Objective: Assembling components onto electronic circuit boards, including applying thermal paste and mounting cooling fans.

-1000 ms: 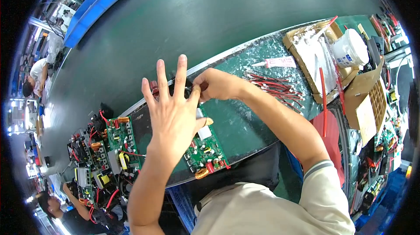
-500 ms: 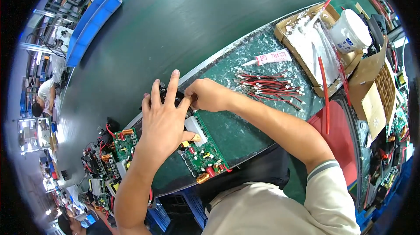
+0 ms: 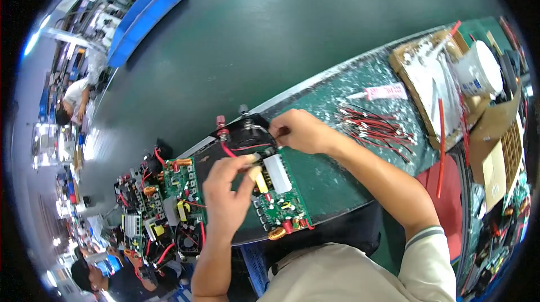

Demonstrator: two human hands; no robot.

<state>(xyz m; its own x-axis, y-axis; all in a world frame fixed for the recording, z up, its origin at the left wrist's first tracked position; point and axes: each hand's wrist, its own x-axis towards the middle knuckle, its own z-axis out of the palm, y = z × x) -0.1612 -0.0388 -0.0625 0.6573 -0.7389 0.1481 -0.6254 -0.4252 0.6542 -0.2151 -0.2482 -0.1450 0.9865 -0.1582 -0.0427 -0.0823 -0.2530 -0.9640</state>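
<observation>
A green circuit board with a pale metal heat sink lies on the bench in front of me. My left hand bends over its left side, thumb and forefinger pinched at components on its far edge; what lies between the tips is partly hidden. Beyond the board stands a black end panel bearing a red terminal post and a black terminal post, with a red wire running from it. At the panel's right edge my right hand is closed, its fingertips partly hidden.
Several assembled boards crowd the left. On the right lie red-and-black wires, a glue tube, a smeared cardboard tray and a white tub. A blue bin stands at the far left; co-workers sit beyond.
My left hand has drawn back from the end panel, its spread fingers now bent together at the board, uncovering the panel and posts. My right hand stays at the panel's edge. The view has shifted.
</observation>
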